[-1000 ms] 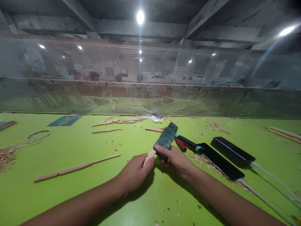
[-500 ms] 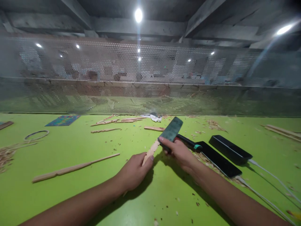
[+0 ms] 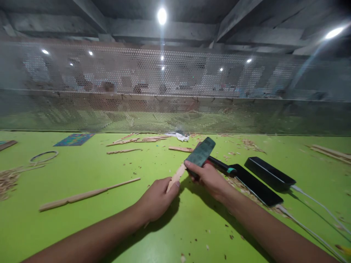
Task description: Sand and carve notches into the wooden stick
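My left hand (image 3: 159, 199) is closed round a pale wooden stick (image 3: 178, 175) that points up and to the right. In my right hand (image 3: 208, 178) is a dark greenish flat block (image 3: 201, 151), gripped near its lower end and tilted up to the right. The block's lower left edge meets the upper end of the stick. My right fingers are partly hidden under the block. A black-handled tool (image 3: 221, 164) with a teal band lies just right of the block. Left of my left hand, a longer carved stick (image 3: 89, 194) rests on the green table (image 3: 115, 241).
A black phone (image 3: 257, 186) and a black box (image 3: 270, 174), both with white cables, lie at the right. Thin carved pieces (image 3: 123, 151), a ring (image 3: 44, 157) and a colourful card (image 3: 74, 139) are farther back. Wood shavings (image 3: 8, 182) are scattered about. A perforated screen (image 3: 153, 109) stands behind.
The block in my right hand has tilted slightly and its upper end has shifted a little to the right. My left hand keeps its hold on the stick.
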{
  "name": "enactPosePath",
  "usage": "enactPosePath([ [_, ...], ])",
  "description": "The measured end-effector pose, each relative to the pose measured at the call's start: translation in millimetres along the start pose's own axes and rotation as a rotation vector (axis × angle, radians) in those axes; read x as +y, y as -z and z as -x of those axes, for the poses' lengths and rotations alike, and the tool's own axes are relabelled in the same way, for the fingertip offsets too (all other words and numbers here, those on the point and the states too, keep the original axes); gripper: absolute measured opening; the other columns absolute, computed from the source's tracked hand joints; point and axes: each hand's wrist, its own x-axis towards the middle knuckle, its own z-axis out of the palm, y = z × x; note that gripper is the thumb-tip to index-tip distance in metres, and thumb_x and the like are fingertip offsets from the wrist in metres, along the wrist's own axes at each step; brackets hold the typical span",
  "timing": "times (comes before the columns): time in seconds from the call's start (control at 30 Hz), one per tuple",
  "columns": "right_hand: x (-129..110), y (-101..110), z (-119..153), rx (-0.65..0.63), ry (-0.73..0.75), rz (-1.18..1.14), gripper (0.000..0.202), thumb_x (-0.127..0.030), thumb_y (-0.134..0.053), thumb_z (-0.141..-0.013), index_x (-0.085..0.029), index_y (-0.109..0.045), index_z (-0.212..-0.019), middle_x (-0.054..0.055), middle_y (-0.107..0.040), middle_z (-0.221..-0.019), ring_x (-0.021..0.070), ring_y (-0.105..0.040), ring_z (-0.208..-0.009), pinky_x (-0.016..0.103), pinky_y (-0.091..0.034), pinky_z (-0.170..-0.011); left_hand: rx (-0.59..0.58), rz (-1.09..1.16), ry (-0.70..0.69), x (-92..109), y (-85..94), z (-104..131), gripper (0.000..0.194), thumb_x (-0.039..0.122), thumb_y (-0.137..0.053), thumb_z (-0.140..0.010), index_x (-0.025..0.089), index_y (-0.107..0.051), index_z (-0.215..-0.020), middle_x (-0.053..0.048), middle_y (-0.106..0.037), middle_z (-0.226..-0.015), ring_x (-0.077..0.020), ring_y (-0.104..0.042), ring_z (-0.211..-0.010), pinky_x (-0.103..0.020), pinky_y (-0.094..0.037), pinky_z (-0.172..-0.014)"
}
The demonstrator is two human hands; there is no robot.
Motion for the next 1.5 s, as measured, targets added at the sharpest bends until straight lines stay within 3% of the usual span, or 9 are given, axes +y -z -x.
enactPosePath([
  [0.1, 3, -3, 3, -0.068, -0.025, 0.025, 0.054, -0.064, -0.092, -0.065, -0.018, -0.063, -0.068, 0.001, -0.058, -0.062, 0.0129, -0.045, -0.055, 0.031, -0.031, -0.055, -0.015, 0.014, -0.023, 1, 0.5, 0, 0.045, 0.053, -0.038, -0.106, 0.018, -0.063, -0.092, -0.001, -0.062, -0.081, -0.0184, -0.052, -0.074, -0.030, -0.036, -0.066],
  [0.3, 0, 3, -4, 0.019, 0.027, 0.006, 0.054, -0.067, -0.088, -0.069, -0.020, -0.061, -0.073, -0.001, -0.055, -0.063, 0.0125, -0.042, -0.056, 0.031, -0.029, -0.055, -0.003, 0.002, -0.003, -1, 0.4, 0, 0.047, 0.055, -0.039, -0.105, 0.020, -0.056, -0.080, 0.000, -0.056, -0.075, -0.0174, -0.048, -0.070, -0.030, -0.031, -0.061],
  [0.5, 4, -6, 4, -0.071, -0.029, 0.003, 0.053, -0.062, -0.092, -0.065, -0.017, -0.065, -0.069, 0.001, -0.058, -0.062, 0.0132, -0.046, -0.056, 0.031, -0.032, -0.056, -0.014, -0.004, -0.032, 2, 0.8, 1, 0.045, 0.053, -0.037, -0.106, 0.019, -0.062, -0.091, -0.002, -0.065, -0.084, -0.0196, -0.055, -0.077, -0.030, -0.037, -0.067],
  [0.67, -1, 2, -3, 0.048, 0.019, -0.053, 0.054, -0.065, -0.091, -0.066, -0.020, -0.064, -0.080, -0.002, -0.057, -0.067, 0.0129, -0.044, -0.058, 0.030, -0.033, -0.057, -0.001, -0.032, -0.001, 4, 0.2, 2, 0.046, 0.054, -0.038, -0.105, 0.020, -0.056, -0.081, 0.000, -0.058, -0.074, -0.0179, -0.050, -0.068, -0.030, -0.031, -0.061],
  [0.87, 6, -8, 5, -0.069, -0.053, -0.009, 0.052, -0.060, -0.094, -0.064, -0.017, -0.066, -0.069, 0.002, -0.059, -0.062, 0.0127, -0.045, -0.055, 0.030, -0.030, -0.054, -0.017, -0.015, -0.045, 3, -1.2, 2, 0.044, 0.052, -0.036, -0.107, 0.019, -0.062, -0.092, -0.003, -0.067, -0.085, -0.0194, -0.056, -0.076, -0.030, -0.037, -0.066],
  [1.03, 1, -2, -1, 0.023, 0.001, -0.031, 0.054, -0.065, -0.090, -0.066, -0.020, -0.063, -0.073, -0.001, -0.057, -0.064, 0.0123, -0.043, -0.056, 0.030, -0.030, -0.055, 0.004, -0.017, -0.011, 1, -0.9, 2, 0.046, 0.053, -0.037, -0.106, 0.019, -0.060, -0.086, -0.002, -0.063, -0.079, -0.0193, -0.054, -0.072, -0.030, -0.034, -0.063],
  [1.2, 2, -5, 3, -0.075, -0.049, -0.021, 0.055, -0.062, -0.095, -0.061, -0.018, -0.064, -0.067, 0.001, -0.058, -0.062, 0.0127, -0.045, -0.055, 0.030, -0.032, -0.055, -0.001, 0.016, -0.030, 0, -1.5, 2, 0.043, 0.051, -0.037, -0.107, 0.020, -0.062, -0.094, -0.003, -0.067, -0.087, -0.0201, -0.056, -0.079, -0.031, -0.037, -0.068],
  [1.37, -1, 4, -5, 0.032, 0.020, -0.065, 0.054, -0.067, -0.090, -0.067, -0.020, -0.062, -0.075, -0.001, -0.055, -0.066, 0.0125, -0.043, -0.058, 0.030, -0.031, -0.055, 0.008, 0.021, 0.007, 2, -1.3, 2, 0.045, 0.055, -0.038, -0.105, 0.020, -0.055, -0.083, -0.001, -0.058, -0.077, -0.0190, -0.050, -0.072, -0.032, -0.032, -0.063],
  [1.5, -2, 0, 1, -0.025, 0.023, -0.060, 0.054, -0.065, -0.091, -0.067, -0.020, -0.061, -0.072, 0.000, -0.056, -0.067, 0.0130, -0.045, -0.060, 0.030, -0.032, -0.057, 0.005, 0.036, 0.006, 1, 0.4, 3, 0.044, 0.054, -0.038, -0.105, 0.020, -0.057, -0.085, -0.002, -0.060, -0.079, -0.0190, -0.050, -0.073, -0.031, -0.034, -0.064],
])
